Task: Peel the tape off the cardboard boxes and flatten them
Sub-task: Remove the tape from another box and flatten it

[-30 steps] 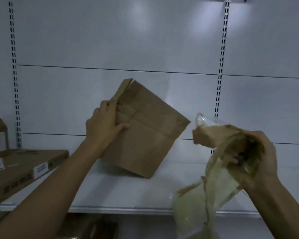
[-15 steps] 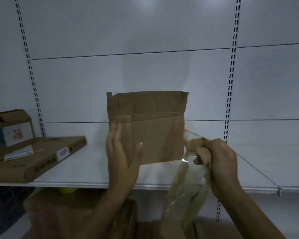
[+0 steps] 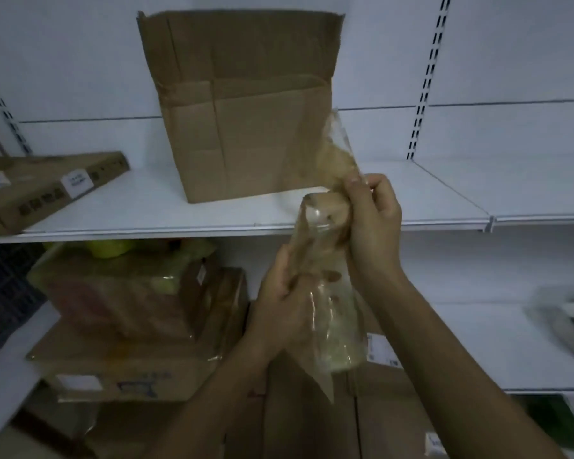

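Peel step: L hand [image 3: 280, 294] & R hand [image 3: 373, 223] close together, both gripping the tape [image 3: 327, 313]. Its top end may be stuck to the box [image 3: 246, 134], which stands on the shelf [image 3: 421, 200] just above the hands. Next: pull the tape free, then flatten the box.

One person's two arms, both bare. The left hand [image 3: 279, 293], below the front edge of the white shelf [image 3: 130, 212], is bare, and its forearm is uncovered from the wrist as far as the view reaches. The right hand [image 3: 373, 223], level with that shelf edge, is bare too, its forearm equally uncovered along its whole visible length. Dim light hides finer detail such as nails.
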Tool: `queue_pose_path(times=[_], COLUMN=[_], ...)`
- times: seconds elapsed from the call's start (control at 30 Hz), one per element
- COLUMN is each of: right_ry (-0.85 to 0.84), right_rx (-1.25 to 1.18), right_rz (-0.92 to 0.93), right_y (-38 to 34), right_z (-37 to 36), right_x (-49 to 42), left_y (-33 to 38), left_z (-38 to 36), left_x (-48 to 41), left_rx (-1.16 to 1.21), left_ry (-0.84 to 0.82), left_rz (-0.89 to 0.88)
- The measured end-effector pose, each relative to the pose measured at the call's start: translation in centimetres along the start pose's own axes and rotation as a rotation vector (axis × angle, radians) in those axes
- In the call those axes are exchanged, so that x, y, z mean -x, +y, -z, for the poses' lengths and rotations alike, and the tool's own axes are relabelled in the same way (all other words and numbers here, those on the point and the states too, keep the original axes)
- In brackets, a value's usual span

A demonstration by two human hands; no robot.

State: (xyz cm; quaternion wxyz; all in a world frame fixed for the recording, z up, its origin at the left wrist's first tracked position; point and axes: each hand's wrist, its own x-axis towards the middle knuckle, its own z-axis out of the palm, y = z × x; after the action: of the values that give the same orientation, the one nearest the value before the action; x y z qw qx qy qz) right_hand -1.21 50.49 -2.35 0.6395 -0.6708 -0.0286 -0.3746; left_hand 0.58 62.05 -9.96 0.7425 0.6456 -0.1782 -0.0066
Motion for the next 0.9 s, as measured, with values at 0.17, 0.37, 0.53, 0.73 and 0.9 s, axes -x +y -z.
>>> queue_pose_path(times=[0.17, 0.37, 0.53, 0.73, 0.9], right_ry=[-0.377, -0.608, -0.447, 0.152, 0.528], right_rx=[0.724, 1.4, 1.332, 0.705, 0.344], right_rz=[0.215, 0.112, 0.012, -0.11, -0.494], right_y=[2.4, 3.7, 3.4, 2.4, 2.9], right_z=[3.3, 4.9, 7.0, 10.9, 18.3], right_x=[4.9, 9.8, 13.1, 15.4, 14.0], left_y=[0.0, -2.1, -4.9, -5.6, -6.3], left_z=[2.7, 0.1, -3.5, -7.8, -12.8], left_x=[-1.7, 0.8, 1.9, 1.2, 1.0], left_rx=[0.425, 0.073, 0.182, 0.225, 0.234], left_ry=[-0.03, -0.302, -0.207, -0.209, -0.052], left_rz=[0.338, 0.386, 0.444, 0.367, 0.332])
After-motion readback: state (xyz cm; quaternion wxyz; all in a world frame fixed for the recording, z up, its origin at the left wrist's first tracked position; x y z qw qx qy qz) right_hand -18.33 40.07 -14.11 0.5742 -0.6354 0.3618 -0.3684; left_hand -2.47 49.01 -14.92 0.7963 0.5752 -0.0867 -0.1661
